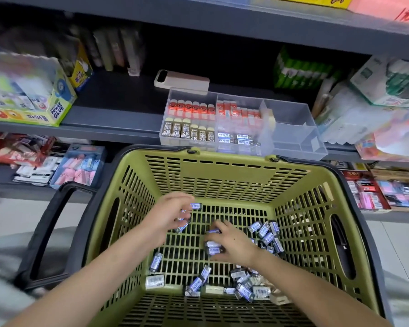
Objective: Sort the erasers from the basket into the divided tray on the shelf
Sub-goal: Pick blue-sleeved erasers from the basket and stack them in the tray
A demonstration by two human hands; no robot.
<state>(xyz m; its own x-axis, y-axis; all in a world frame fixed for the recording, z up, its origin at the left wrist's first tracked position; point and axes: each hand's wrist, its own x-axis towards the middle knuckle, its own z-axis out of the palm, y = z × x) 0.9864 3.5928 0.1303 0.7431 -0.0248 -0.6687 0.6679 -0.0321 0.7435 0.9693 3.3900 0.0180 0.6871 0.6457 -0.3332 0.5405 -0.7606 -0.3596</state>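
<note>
Green basket (222,182); left hand (169,214) and right hand (229,244), fingers curled, grip erasers (214,250)

even indoor light, no hard shadows. shelf (109,128) goods smeared by motion blur at edges, wide-angle bending; basket (222,180) sharp.

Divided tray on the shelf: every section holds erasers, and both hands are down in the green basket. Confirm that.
Not every section. The head view shows the right-hand section of the divided tray bare; erasers sit only in its left and middle sections. The rest stands: the left hand and right hand are both down in the green basket.
</note>
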